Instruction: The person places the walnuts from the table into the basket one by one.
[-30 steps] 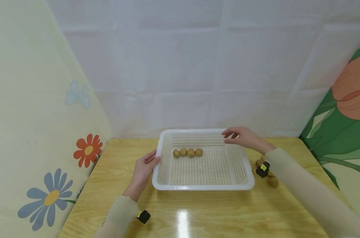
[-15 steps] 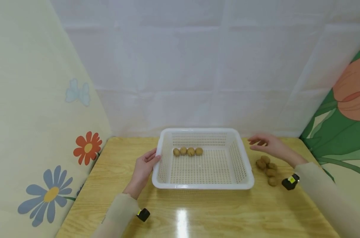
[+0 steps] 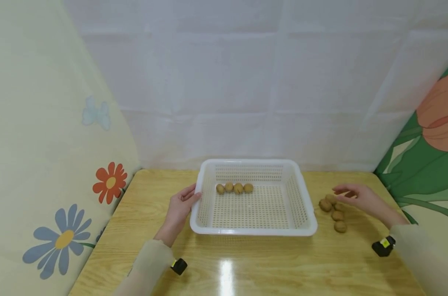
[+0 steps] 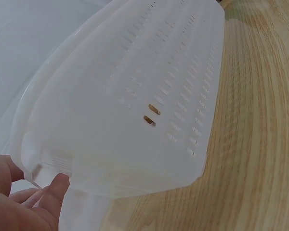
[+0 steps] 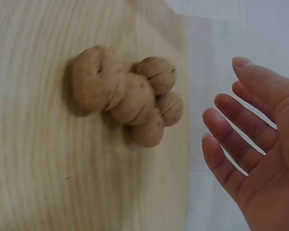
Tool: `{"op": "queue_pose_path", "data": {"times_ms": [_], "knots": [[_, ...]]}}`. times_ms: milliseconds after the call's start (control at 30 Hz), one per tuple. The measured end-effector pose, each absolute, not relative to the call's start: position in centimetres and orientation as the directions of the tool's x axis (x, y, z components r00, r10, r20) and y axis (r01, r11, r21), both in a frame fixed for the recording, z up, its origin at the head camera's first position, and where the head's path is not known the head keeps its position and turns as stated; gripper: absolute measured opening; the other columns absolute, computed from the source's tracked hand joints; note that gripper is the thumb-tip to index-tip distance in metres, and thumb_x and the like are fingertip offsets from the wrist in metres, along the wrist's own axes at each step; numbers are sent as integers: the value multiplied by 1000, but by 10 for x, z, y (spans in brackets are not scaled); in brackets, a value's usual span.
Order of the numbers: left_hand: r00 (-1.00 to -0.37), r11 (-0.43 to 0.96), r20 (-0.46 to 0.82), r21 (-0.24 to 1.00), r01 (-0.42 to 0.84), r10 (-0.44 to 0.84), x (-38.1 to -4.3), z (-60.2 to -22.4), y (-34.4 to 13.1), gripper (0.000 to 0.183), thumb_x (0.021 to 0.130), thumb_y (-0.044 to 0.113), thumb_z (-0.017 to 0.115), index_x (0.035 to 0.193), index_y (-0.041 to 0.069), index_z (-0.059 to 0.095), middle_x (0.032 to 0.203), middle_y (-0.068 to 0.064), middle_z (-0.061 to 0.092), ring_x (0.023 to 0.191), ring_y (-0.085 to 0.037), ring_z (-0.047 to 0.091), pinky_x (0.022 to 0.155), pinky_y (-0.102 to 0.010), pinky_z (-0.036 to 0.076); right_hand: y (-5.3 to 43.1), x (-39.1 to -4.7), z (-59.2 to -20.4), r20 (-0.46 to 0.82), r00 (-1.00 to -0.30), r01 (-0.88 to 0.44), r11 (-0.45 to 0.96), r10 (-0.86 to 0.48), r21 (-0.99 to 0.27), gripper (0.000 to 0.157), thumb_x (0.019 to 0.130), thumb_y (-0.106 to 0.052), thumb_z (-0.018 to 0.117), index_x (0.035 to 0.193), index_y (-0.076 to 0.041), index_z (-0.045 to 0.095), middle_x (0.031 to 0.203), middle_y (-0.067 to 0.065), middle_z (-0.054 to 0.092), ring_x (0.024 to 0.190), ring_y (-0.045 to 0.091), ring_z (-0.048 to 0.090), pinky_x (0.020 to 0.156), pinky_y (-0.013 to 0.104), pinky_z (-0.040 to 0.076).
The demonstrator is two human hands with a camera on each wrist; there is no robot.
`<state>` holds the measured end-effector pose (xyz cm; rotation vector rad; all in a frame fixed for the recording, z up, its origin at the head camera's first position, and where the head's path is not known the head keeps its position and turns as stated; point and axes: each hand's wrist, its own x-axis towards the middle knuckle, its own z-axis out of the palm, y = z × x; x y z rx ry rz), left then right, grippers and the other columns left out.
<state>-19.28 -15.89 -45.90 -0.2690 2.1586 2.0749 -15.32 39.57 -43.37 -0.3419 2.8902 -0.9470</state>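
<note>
My left hand [image 3: 177, 211] pinches the left rim of a white plastic basket [image 3: 253, 232]. In the left wrist view its fingers [image 4: 55, 195] lie under the rim, against the outer wall. Several walnuts [image 3: 238, 188] sit in a row on the basket floor, toward the back left. My right hand [image 3: 366, 201] hovers just right of a cluster of walnuts [image 3: 338, 216] on the table, its fingertips overlapping the rear one in the head view. From the right wrist, the hand [image 5: 253, 132] shows with fingers spread and nothing between them, apart from the clustered walnuts [image 5: 135, 98].
The basket stands on a wooden table [image 3: 268, 267] near its back edge. A white sheet [image 3: 216, 82] hangs behind, and flower-printed panels rise at left and right. Each wrist carries a small black camera [image 3: 384, 246].
My right hand has moved from above the basket's back right corner rightward and down to the loose walnuts, uncovering them. My left hand keeps its hold on the basket, which has stayed in place.
</note>
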Motion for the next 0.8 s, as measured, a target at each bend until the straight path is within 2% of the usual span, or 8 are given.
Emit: {"op": "queue_pose_path", "data": {"times_ms": [200,400,633,800], "knots": [[-975,35,-220,975,-221,-28,-192,-459,-160,48,104,16,66,150,6,54,146,-18,61,125,-28,65,96,-31,59,407,-150,-456,-10,-982,-149,797,-190,-585,40,101,-21,71,133,4,65,127,27,68,98,29,66,72,29,56],[-980,39,-200,979,-201,-18,-190,-459,-158,49,104,16,66,150,4,53,144,-21,61,124,-28,65,95,-30,60,411,-151,-473,-22,-988,-107,791,-150,-602,44,101,-23,70,134,5,64,126,28,68,101,32,65,74,34,55],[-978,41,-205,978,-206,-30,-191,-460,-158,49,103,15,67,149,4,54,144,-21,61,126,-29,64,96,-31,59,412,-159,-485,-24,-988,-109,790,-154,-603,44,102,-22,69,132,9,62,124,29,68,100,36,67,75,34,57],[-976,40,-216,975,-217,-31,-192,-459,-159,48,104,15,66,150,5,54,145,-19,61,127,-29,64,97,-32,59,410,-167,-491,-1,-988,-125,803,-154,-582,42,102,-19,70,131,10,62,118,29,70,100,39,69,79,38,58]]}}
